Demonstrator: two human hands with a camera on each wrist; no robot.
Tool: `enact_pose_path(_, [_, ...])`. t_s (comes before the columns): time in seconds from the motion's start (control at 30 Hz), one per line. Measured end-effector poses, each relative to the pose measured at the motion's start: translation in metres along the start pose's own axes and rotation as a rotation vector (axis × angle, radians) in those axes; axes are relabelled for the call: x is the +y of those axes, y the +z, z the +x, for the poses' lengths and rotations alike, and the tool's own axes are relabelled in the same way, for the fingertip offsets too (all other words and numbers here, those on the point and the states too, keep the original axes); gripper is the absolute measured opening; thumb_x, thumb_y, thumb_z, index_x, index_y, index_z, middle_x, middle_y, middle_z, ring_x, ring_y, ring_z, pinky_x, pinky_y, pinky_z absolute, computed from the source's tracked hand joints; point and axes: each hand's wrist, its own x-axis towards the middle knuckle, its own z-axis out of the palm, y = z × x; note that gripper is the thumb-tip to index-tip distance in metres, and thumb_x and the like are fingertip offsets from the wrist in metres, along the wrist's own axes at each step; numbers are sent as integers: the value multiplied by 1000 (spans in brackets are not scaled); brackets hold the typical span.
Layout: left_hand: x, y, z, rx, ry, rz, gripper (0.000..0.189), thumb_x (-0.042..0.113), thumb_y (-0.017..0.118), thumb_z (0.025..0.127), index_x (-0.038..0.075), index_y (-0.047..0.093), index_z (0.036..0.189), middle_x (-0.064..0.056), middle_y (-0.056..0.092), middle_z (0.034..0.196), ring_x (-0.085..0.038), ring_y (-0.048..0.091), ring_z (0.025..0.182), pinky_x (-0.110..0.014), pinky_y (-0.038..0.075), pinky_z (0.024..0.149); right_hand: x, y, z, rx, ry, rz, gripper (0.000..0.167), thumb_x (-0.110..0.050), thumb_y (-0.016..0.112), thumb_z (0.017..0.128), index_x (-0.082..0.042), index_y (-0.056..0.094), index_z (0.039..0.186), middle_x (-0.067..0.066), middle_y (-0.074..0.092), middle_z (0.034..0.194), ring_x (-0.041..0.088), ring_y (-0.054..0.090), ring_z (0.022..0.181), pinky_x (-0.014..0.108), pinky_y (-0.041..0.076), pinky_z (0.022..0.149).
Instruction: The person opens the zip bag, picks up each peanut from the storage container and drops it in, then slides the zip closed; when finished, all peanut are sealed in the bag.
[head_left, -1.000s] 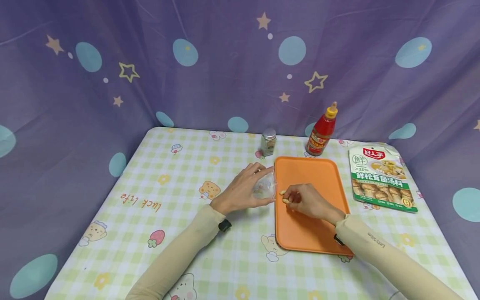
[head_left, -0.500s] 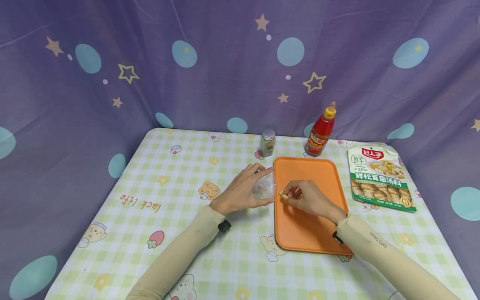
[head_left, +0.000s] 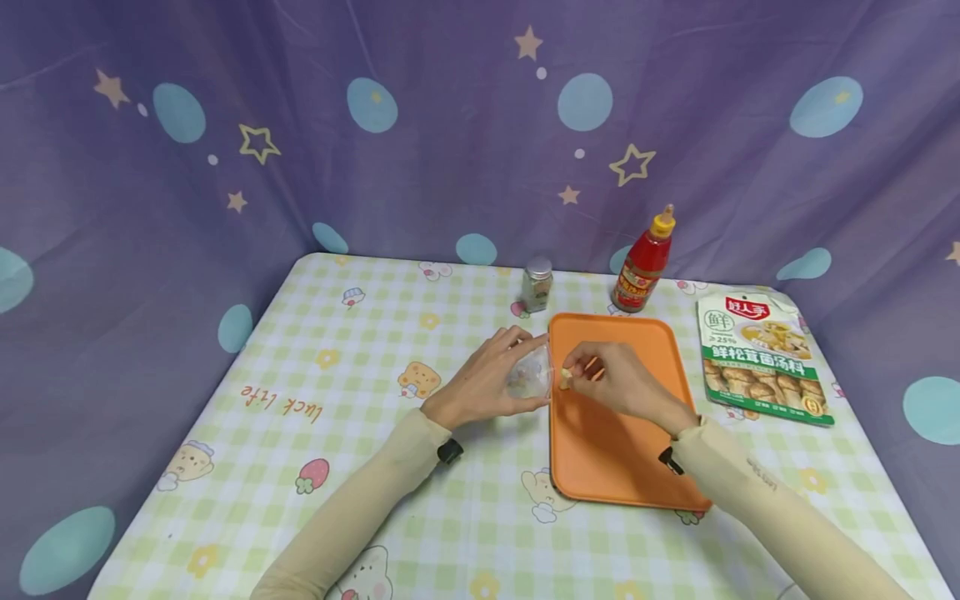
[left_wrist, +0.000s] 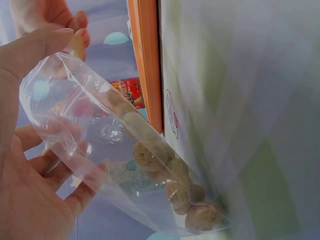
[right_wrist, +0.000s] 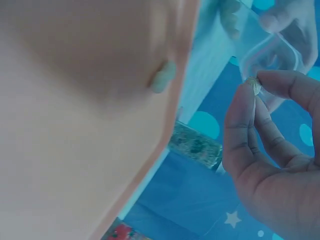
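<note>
My left hand point(head_left: 483, 379) holds a clear plastic bag point(left_wrist: 95, 125) at its mouth, thumb and fingers spread wide around the opening. Several unshelled peanuts point(left_wrist: 150, 155) lie at the bottom of this bag. Between thumb and fingertips, my right hand point(head_left: 615, 379) pinches a peanut point(right_wrist: 255, 86), raised over the left side of the orange tray point(head_left: 622, 471) and close to the bag's mouth. Another peanut point(right_wrist: 163, 76) lies on the tray beside its left rim.
Behind the tray stand a glass spice jar point(head_left: 537, 285) and a red sauce bottle point(head_left: 643, 262) with a yellow cap. A green and white food pouch point(head_left: 765, 358) lies right of the tray. A checked cloth point(head_left: 360, 517) covers the table, and a purple curtain point(head_left: 450, 183) hangs behind.
My right hand has picked up one of the two peanuts by the tray's left edge and lifted it slightly upward. The left hand keeps the bag in place.
</note>
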Motion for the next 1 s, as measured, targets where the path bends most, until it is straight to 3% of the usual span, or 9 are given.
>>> enact_pose_path(0.43, [0,0,0,14,12,-21,92,53,85,83,22,44,160,-1,55,136,-17,52,115,-40,50,95,-26,3,14,-27,-27,32,14,-5,72,92,-11,76,105,1,74,92,13,69,83,29,56,75])
enact_pose_path(1.0, [1,-4,1,29,-11,-41,90,54,84,83,19,47,158,2,55,135,-17,53,119,-41,51,97,-36,6,17,-73,-72,53,17,-6,70,92,-11,77,107,1,76,95,14,70,87,32,58,77])
